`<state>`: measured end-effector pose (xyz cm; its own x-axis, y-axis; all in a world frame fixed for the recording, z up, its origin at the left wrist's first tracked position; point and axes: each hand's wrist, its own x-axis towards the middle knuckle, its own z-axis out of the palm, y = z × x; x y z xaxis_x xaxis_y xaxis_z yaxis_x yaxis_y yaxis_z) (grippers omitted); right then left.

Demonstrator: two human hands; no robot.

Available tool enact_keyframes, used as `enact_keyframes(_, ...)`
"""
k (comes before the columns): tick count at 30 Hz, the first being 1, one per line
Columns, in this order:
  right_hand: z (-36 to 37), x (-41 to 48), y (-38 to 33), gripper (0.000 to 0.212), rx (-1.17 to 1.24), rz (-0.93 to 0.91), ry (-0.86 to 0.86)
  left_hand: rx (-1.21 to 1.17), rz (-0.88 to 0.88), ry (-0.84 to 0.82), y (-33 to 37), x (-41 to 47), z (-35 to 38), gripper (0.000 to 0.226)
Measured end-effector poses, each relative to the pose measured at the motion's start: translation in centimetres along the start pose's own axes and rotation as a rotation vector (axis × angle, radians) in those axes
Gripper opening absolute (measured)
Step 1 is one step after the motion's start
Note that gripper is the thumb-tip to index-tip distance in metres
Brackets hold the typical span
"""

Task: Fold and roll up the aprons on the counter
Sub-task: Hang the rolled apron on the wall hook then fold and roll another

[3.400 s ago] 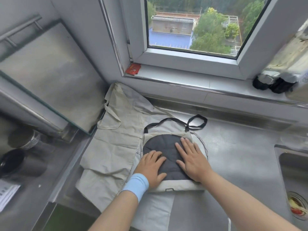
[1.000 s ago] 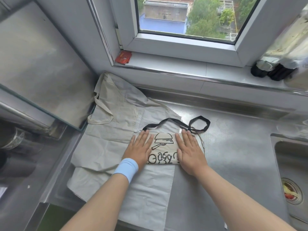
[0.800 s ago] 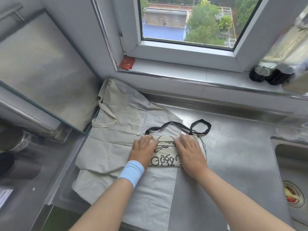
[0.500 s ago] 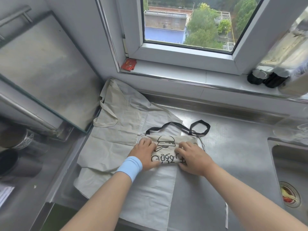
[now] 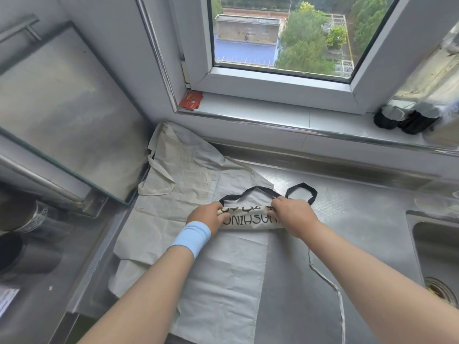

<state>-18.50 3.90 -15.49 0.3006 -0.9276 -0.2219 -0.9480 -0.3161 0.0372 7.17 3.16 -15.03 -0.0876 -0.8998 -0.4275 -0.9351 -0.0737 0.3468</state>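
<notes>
1. Head view: the left hand [image 5: 211, 217] and right hand [image 5: 293, 217] each curl round one end of the roll [image 5: 250, 222]. The roll lies mid-counter [image 5: 360, 232] on a spread apron [image 5: 223, 269].
2. If the hands turn unevenly, the roll likely cones.
3. The black strap [image 5: 301, 191] lies behind the roll, toward the counter's back edge. The tie [image 5: 330, 281] trails toward the front edge. Either could snag or wind in crooked.
4. Rolling may drag the spread apron beneath.

steel counter [image 5: 360, 219] | window [image 5: 285, 33] above | sink [image 5: 437, 244] right | daylight
</notes>
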Motion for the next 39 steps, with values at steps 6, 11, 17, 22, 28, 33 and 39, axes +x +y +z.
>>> enact_keyframes(6, 1.2, 1.3, 0.2, 0.025, -0.122, -0.035, 0.107, 0.482, 0.223, 0.311, 3.1, 0.9, 1.2, 0.022)
enact_keyframes(11, 2.5, 1.4, -1.8, 0.019, -0.068, -0.066, 0.300, 0.420, 0.540, 0.206, 5.0, 0.9, 4.4, 0.030)
enact_keyframes(17, 5.0, -0.4, -1.8, 0.055, 0.197, 0.060, 0.009, 0.394, 0.562, 0.111, 1.8, 1.0, 5.8, 0.045)
enact_keyframes(22, 5.0, -0.7, -0.9, 0.056, 0.264, 0.061, -0.031, 0.433, 0.478, 0.058, -0.5, 0.3, 5.2, 0.054)
enact_keyframes(28, 4.3, -0.8, -1.1, 0.056, 0.194, 0.052, 0.049, 0.434, 0.455, 0.103, 0.4, 0.1, 4.1, 0.051)
enact_keyframes(33, 3.1, -1.0, -2.0, 0.012, 0.184, -0.184, 0.254, 0.544, 0.438, 0.081, 1.8, -0.3, 3.4, 0.052)
enact_keyframes(39, 2.6, -2.1, -0.7, 0.030, 0.128, -0.136, 0.116, 0.358, 0.353, 0.072, 1.2, -0.7, 2.3, 0.045)
